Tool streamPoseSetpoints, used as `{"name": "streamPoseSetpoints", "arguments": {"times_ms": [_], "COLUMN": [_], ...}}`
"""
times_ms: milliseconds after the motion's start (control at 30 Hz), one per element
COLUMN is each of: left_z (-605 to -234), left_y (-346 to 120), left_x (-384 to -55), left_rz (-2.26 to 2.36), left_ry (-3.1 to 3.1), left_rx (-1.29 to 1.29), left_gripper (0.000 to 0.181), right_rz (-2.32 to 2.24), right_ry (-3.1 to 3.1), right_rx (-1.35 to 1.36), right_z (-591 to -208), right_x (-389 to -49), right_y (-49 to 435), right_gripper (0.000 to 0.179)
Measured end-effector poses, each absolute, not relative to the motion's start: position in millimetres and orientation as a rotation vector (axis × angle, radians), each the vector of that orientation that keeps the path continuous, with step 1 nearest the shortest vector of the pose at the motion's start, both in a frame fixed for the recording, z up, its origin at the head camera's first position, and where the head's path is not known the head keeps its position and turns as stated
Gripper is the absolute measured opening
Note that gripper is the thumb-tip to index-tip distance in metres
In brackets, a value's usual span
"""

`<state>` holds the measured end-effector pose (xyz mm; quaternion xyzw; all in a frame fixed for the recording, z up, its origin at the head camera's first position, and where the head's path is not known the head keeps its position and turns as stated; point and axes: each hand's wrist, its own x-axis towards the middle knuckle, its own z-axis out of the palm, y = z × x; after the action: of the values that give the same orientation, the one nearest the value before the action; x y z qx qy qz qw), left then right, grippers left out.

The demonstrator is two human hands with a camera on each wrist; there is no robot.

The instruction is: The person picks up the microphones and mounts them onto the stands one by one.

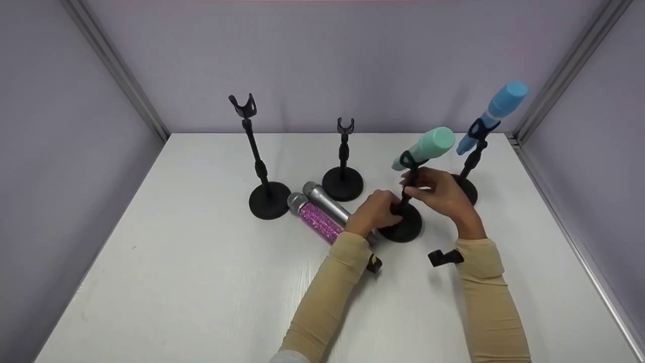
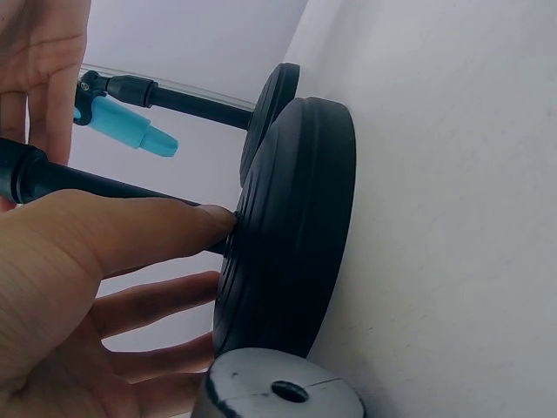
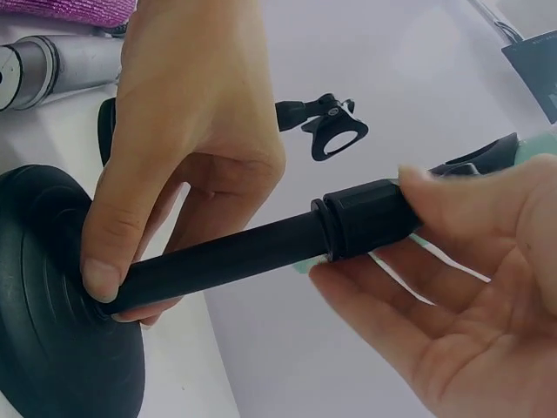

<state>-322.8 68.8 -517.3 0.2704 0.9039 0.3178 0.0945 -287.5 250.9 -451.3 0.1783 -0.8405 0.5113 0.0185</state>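
Note:
A black microphone stand (image 1: pixel 407 231) carries a mint-green microphone (image 1: pixel 432 143) tilted in its clip. My left hand (image 1: pixel 375 212) pinches the foot of the pole, just above the round base, with the thumb close to the base's top. Higher up, my right hand (image 1: pixel 443 192) holds the thick collar (image 3: pixel 370 218) between thumb and fingers. Left of the base lie a silver microphone (image 1: pixel 326 202) and a pink glitter microphone (image 1: pixel 318 222), partly hidden by my left hand and sleeve. In the left wrist view, the silver microphone's end (image 2: pixel 283 387) is beside the base.
Behind my right hand, another stand (image 1: pixel 471 164) bears a blue microphone (image 1: pixel 504 103). Two stands without microphones, a taller one (image 1: pixel 269 200) and a shorter one (image 1: pixel 342 184), are on the left and centre of the white table (image 1: pixel 176 282). Pale walls enclose the back and sides.

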Motion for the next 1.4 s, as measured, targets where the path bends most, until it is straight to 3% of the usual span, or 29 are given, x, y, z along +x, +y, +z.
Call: {"name": "streamPoseSetpoints", "arguments": {"times_ms": [167, 633, 1033, 1400], "left_z": [-517.4, -514.6, -515.6, -516.4], "left_y": [68.4, 68.5, 67.8, 67.7], "left_x": [-322.7, -320.9, -320.9, -322.0], "left_rz": [0.943, 0.926, 0.917, 0.920], "left_ry": [2.683, 2.674, 2.681, 2.673], "left_rx": [0.821, 0.829, 0.825, 0.845], "left_gripper": [0.015, 0.013, 0.013, 0.011], "right_rz": [1.563, 1.493, 1.483, 1.419], "right_ry": [-2.583, -2.651, -2.596, -2.613], "right_rx": [0.512, 0.507, 0.490, 0.511], "right_z": [-449.6, -448.6, -449.8, -451.1], "right_x": [-286.0, -286.1, -285.5, -287.9], "right_y": [248.9, 246.0, 245.7, 247.5], "right_gripper": [0.031, 0.019, 0.028, 0.018]}}
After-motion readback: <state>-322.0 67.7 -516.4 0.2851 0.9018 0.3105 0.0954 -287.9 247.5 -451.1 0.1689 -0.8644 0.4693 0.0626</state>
